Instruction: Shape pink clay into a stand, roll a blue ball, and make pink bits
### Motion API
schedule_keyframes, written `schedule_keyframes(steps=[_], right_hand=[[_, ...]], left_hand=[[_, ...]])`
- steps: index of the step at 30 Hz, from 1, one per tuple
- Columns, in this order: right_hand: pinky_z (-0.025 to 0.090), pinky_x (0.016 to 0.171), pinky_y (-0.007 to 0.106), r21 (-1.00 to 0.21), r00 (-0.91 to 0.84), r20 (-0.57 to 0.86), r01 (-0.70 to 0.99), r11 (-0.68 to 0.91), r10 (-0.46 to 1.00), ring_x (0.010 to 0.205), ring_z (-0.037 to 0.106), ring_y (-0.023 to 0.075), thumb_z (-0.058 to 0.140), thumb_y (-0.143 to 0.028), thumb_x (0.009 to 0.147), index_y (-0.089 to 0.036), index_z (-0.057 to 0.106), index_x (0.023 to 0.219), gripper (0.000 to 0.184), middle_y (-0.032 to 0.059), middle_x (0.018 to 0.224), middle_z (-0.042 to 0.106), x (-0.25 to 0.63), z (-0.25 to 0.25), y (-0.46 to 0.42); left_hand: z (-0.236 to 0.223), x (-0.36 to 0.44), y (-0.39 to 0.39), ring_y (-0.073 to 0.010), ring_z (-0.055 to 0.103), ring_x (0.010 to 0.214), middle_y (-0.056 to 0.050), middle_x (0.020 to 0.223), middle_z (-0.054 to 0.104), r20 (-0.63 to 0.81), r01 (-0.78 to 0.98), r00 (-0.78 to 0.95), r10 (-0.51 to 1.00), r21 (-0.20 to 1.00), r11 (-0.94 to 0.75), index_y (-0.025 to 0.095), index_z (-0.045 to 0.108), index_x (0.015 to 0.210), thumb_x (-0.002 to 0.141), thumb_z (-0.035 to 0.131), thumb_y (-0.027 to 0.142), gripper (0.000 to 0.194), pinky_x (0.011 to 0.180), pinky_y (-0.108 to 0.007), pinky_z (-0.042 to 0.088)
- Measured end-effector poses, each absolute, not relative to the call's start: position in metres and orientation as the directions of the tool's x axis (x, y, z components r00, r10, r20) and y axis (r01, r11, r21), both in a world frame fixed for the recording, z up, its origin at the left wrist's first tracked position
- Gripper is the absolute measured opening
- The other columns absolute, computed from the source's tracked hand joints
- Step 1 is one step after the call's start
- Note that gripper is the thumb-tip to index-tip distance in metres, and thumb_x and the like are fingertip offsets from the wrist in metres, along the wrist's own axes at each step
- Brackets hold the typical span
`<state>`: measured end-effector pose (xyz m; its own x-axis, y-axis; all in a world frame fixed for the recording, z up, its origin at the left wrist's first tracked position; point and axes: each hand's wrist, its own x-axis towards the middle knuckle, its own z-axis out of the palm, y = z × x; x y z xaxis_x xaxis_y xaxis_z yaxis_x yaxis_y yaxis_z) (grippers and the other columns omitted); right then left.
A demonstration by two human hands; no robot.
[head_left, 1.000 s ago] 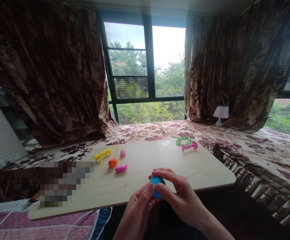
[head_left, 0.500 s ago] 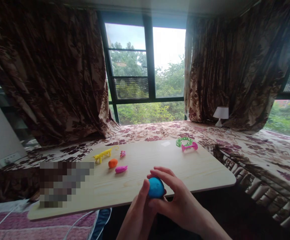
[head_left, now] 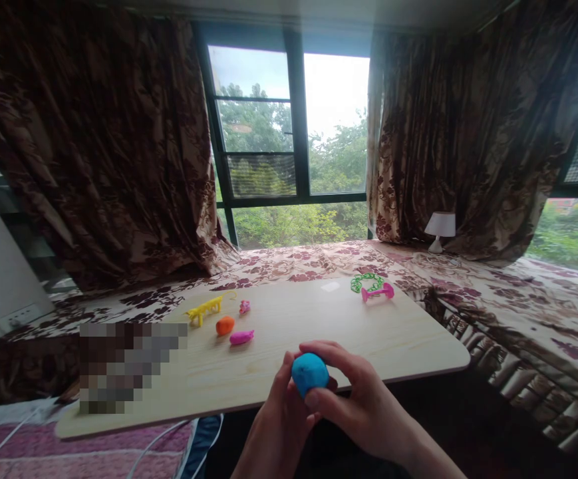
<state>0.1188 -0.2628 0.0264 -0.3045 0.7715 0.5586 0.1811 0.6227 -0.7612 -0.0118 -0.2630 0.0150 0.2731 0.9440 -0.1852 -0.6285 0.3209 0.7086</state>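
Note:
A blue ball of what looks like modelling clay [head_left: 309, 372] is held between both hands, just above the near edge of the table. My left hand [head_left: 281, 412] cups it from the left and below, some fingers hidden behind it. My right hand [head_left: 351, 386] curls round its right side, thumb pressing the near face and fingers over the far top. Farther left on the table lie an orange lump [head_left: 225, 325], a bright pink piece [head_left: 241, 337], a small pink figure [head_left: 245, 307] and a yellow four-legged animal figure [head_left: 205, 310] with a thin tail.
The pale wooden table [head_left: 289, 306] has rounded corners. At its far right are a green openwork ring [head_left: 363, 283] and a pink dumbbell-shaped toy [head_left: 377, 293]. A white lamp [head_left: 440, 229] stands on the floral-covered ledge. White cables [head_left: 156, 442] hang by the table's near left edge.
The blue ball has turned in my hands and shows more of its top. My right thumb has risen onto its near side, and the right fingers have shifted slightly.

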Motion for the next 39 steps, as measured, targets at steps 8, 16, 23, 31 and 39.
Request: schedule_keyframes(steps=[8,16,23,31,39], right_hand=[[0.038,0.097,0.034,-0.749,-0.287,0.56,0.225,0.623,0.777,0.114,0.045,0.0198,0.063,-0.016,0.072,-0.025,0.048,0.122,0.053,0.0046,0.121,0.052,0.117,0.022,-0.261],[0.027,0.104,0.037,-0.653,-0.228,0.648,0.326,0.684,0.727,0.113,0.045,0.0197,0.069,-0.02,0.067,-0.027,0.054,0.114,0.05,0.0011,0.113,0.059,0.117,0.018,-0.256],[0.034,0.1,0.034,-0.714,-0.285,0.584,0.265,0.648,0.76,0.109,0.049,0.0181,0.067,-0.024,0.071,-0.028,0.052,0.117,0.048,0.001,0.114,0.058,0.121,0.018,-0.259],[0.037,0.097,0.031,-0.68,-0.309,0.601,0.287,0.674,0.738,0.112,0.045,0.0175,0.067,-0.017,0.069,-0.027,0.048,0.121,0.056,0.0018,0.117,0.055,0.118,0.015,-0.257],[0.036,0.098,0.035,-0.604,-0.233,0.665,0.392,0.694,0.71,0.109,0.046,0.0189,0.067,-0.021,0.071,-0.026,0.054,0.114,0.046,0.0019,0.108,0.061,0.119,0.013,-0.255]], left_hand=[[0.022,-0.009,-0.269,-0.0143,0.057,0.067,-0.001,0.069,0.063,-0.14,-0.584,0.192,0.971,0.779,0.228,0.015,0.066,0.086,0.07,0.062,0.047,0.036,0.065,-0.025,0.041],[0.016,-0.012,-0.267,-0.0155,0.057,0.067,-0.001,0.064,0.063,-0.107,-0.483,0.16,0.981,0.858,0.172,0.014,0.066,0.092,0.07,0.062,0.046,0.039,0.064,-0.025,0.041],[0.019,-0.011,-0.271,-0.0152,0.058,0.069,-0.003,0.071,0.065,-0.078,-0.533,0.241,0.967,0.822,0.199,0.016,0.066,0.092,0.075,0.058,0.044,0.034,0.066,-0.026,0.043],[0.014,-0.012,-0.269,-0.0094,0.052,0.056,-0.003,0.07,0.064,-0.069,-0.548,0.241,0.968,0.814,0.194,0.013,0.067,0.087,0.074,0.061,0.039,0.029,0.057,-0.021,0.041],[0.008,-0.017,-0.26,-0.0131,0.056,0.074,-0.002,0.076,0.065,0.052,-0.428,0.046,0.998,0.903,-0.027,0.017,0.066,0.095,0.07,0.066,0.038,0.033,0.069,-0.021,0.043]])
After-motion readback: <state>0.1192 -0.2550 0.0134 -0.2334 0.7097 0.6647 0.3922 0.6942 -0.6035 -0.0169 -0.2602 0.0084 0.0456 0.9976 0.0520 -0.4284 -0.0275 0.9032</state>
